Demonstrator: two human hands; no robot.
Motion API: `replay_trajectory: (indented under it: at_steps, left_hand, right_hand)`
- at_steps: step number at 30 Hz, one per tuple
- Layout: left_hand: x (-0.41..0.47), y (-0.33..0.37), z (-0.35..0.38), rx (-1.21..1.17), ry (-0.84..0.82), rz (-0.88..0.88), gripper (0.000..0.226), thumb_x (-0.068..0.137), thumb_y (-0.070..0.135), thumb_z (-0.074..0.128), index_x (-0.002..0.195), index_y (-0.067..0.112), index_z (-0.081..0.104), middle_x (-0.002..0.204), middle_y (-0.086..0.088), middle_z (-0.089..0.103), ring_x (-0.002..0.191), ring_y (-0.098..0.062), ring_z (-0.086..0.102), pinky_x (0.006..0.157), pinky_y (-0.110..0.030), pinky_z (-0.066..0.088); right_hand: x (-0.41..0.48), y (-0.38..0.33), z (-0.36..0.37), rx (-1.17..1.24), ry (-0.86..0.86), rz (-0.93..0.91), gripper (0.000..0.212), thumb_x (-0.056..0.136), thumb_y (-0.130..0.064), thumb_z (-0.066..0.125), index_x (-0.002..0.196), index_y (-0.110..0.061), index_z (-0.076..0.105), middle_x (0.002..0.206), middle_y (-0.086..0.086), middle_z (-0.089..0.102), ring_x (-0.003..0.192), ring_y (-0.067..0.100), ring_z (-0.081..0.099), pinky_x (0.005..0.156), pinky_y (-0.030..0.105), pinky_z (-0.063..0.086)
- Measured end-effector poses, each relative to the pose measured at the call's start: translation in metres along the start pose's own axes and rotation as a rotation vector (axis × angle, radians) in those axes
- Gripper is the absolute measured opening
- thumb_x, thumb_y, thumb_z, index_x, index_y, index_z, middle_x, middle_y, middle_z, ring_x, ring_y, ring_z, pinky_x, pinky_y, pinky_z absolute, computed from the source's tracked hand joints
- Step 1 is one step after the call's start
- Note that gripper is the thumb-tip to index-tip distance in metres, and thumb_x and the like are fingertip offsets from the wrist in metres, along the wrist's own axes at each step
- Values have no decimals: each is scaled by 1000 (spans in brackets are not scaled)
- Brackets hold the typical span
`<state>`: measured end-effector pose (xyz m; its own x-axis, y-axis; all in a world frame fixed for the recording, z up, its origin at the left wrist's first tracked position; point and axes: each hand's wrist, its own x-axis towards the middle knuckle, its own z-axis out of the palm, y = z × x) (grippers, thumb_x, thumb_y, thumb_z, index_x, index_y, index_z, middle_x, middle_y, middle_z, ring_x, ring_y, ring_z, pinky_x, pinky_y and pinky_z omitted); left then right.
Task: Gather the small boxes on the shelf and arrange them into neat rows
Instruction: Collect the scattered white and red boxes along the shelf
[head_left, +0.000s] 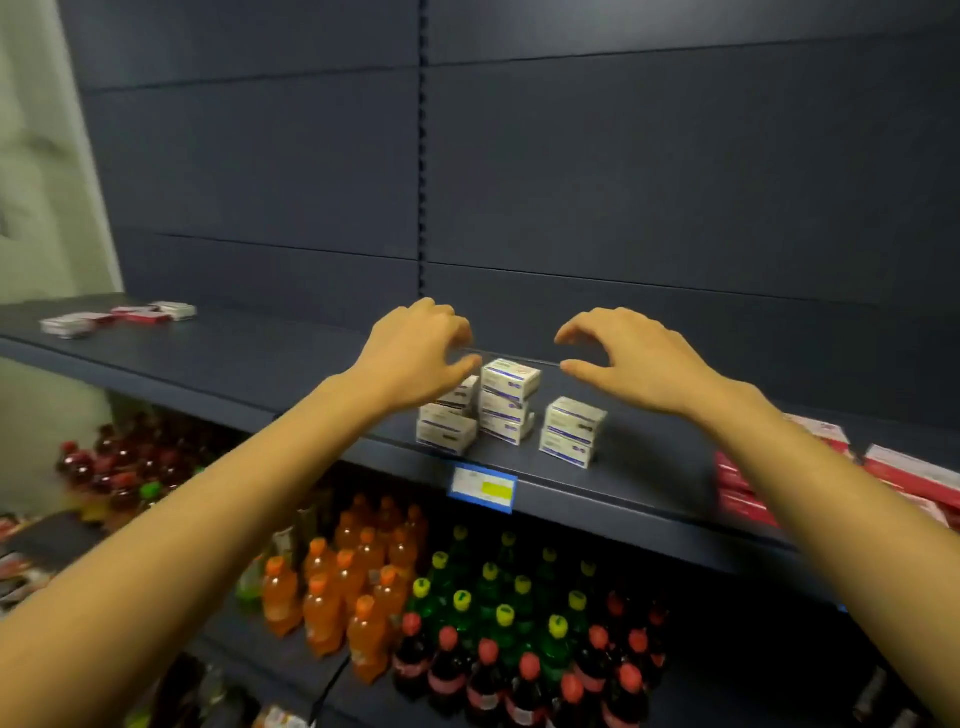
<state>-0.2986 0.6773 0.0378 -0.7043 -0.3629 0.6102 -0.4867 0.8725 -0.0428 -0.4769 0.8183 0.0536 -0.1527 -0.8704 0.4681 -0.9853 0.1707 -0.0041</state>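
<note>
1. Small white boxes (506, 402) with dark blue print sit in three short stacks near the front edge of a dark blue shelf (208, 364), about mid-frame. The middle stack is three high. The right stack (571, 431) is two high and stands just apart. The left stack (447, 428) is uneven and partly hidden.
2. The left hand (415, 353) hovers over the left stack, fingers curved and apart, holding nothing. Its thumb tip is beside the top middle box; contact cannot be told.
3. The right hand (634, 358) hovers up and right of the middle stack, thumb and fingers parted like a loose claw, also holding nothing.
4. More flat boxes (119, 317) lie scattered at the shelf's far left, well apart from the stacks. Red cartons (909, 478) sit at the far right.
5. A blue price tag (483, 488) hangs on the shelf lip below the stacks.
6. Below, orange bottles (337, 587), green bottles (493, 587) and dark red-capped bottles (519, 675) stand in rows.
7. Likely risks: the stacks are close to the edge, so a sideways squeeze or a brushing wrist could tip the tall middle stack or push boxes off onto the bottles. The loosely piled left stack looks likeliest to slide.
</note>
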Motion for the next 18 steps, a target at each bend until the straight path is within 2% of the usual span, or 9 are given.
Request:
replay_trajectory:
  at_steps: [8,18]
  left_hand:
    - [-56,-126,-29,113,-68,-225,35,89,40,50,111,14,60,116,-4,61,109,-22,51,85,-38,46]
    - [-119,-306,-57,179,-132,-334,34,87,40,53,109,15,62,115,-5,62,106,-21,55,85,-35,45]
  right_hand:
    - [80,-103,46,66,-46,-191,36,90,-40,52,125,-30,49,129,-8,54,120,14,46,89,37,44]
    - [185,-246,124,120,-97,-244,34,91,-40,49,124,-29,49,129,-9,53,119,14,46,88,37,45]
